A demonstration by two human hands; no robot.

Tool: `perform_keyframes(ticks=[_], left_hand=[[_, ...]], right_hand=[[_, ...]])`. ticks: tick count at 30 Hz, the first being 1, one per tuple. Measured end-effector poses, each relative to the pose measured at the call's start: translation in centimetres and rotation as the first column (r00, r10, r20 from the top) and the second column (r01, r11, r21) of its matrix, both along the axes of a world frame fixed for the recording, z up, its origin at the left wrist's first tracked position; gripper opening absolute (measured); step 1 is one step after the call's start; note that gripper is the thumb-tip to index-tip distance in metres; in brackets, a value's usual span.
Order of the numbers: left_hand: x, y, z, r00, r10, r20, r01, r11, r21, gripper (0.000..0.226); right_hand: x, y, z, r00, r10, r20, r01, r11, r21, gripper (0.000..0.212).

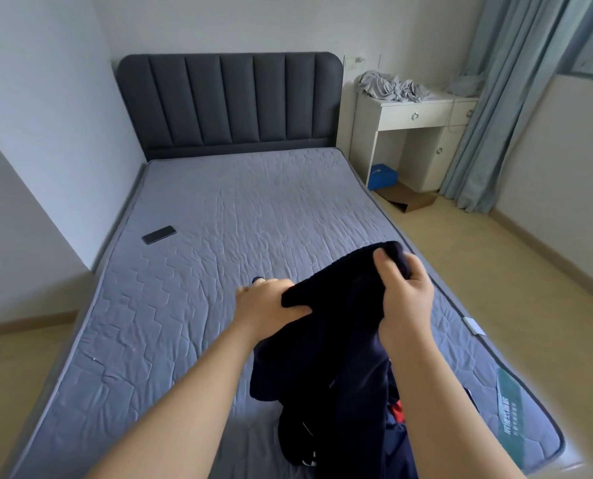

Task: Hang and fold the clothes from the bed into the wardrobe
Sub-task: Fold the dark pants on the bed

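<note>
A dark navy garment (336, 344) hangs in the air over the near right part of the bed (219, 216). My left hand (270, 305) grips its upper edge on the left side. My right hand (407, 292) grips the upper edge on the right, thumb over the cloth. The garment's lower part drapes down onto more dark clothing with a red patch (397, 414) lying on the mattress near its foot. No wardrobe is in view.
A black phone (159, 234) lies on the mattress at the left. A white desk (416, 115) with crumpled grey cloth (391, 86) stands right of the headboard. A blue box (383, 176) and cardboard (410, 198) lie under it. Curtains (502, 98) hang at the right.
</note>
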State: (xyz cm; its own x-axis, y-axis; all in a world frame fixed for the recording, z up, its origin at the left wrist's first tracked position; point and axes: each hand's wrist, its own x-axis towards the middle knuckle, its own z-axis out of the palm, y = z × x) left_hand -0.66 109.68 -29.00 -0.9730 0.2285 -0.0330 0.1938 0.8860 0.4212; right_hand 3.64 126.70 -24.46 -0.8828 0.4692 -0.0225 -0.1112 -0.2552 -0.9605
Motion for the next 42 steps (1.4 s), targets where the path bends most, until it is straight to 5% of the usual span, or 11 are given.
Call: perform_keyframes(ticks=[4,9,11,14,18,22,26,31,35,38,42], left_hand=[[0.3,0.8,-0.5,0.983,0.162,-0.089,-0.163,0.987,-0.008,0.039],[0.0,-0.3,-1.2,0.969,0.247,0.023,-0.248,0.969,0.02,0.032],[0.0,-0.9,-1.2,0.967,0.225,0.118,-0.248,0.935,0.255,0.026],[0.4,-0.9,-0.2,0.916,0.168,0.365,-0.386,0.616,0.687,0.022],[0.5,-0.7,1.7,0.816,-0.046,0.576,-0.56,0.18,0.809,0.019],[1.5,-1.9,4.3,0.772,-0.361,0.523,-0.526,0.098,0.845,0.049],[1.3,-3.2,5.5,0.87,-0.219,0.442,-0.466,-0.074,0.882,0.055],[-0.8,-1.4,4.1,0.669,0.035,0.742,-0.743,0.067,0.666,0.027],[0.4,2.3,1.5,0.762,0.352,0.543,-0.639,0.272,0.72,0.009],[1.9,4.3,1.6,0.833,0.332,0.442,-0.551,0.442,0.707,0.019],[2.4,4.8,2.1,0.87,0.269,0.413,-0.492,0.526,0.693,0.032]], right_hand=[[-0.2,0.5,0.4,0.995,-0.094,-0.04,0.087,0.986,-0.143,0.026],[0.0,1.8,0.4,0.975,-0.219,-0.045,0.202,0.949,-0.243,0.026],[-0.1,2.0,0.4,0.975,-0.221,-0.033,0.207,0.947,-0.246,0.026],[-0.2,2.1,0.2,0.973,-0.231,0.008,0.227,0.948,-0.224,0.026],[-0.4,2.4,-0.2,0.971,-0.22,0.095,0.237,0.943,-0.233,0.026],[-0.4,3.4,-0.4,0.957,0.075,0.281,0.039,0.924,-0.38,0.025],[0.0,4.5,-0.1,0.898,0.367,0.244,-0.209,0.842,-0.498,0.047],[-1.3,3.0,-2.2,0.866,0.2,0.458,-0.039,0.94,-0.338,0.035],[-0.9,0.0,-3.0,0.897,0.179,0.405,-0.125,0.98,-0.157,0.022],[-0.4,-1.6,-2.7,0.9,0.279,0.336,-0.257,0.96,-0.108,0.017],[-0.3,-1.5,-2.9,0.905,0.355,0.233,-0.334,0.934,-0.127,0.026]])
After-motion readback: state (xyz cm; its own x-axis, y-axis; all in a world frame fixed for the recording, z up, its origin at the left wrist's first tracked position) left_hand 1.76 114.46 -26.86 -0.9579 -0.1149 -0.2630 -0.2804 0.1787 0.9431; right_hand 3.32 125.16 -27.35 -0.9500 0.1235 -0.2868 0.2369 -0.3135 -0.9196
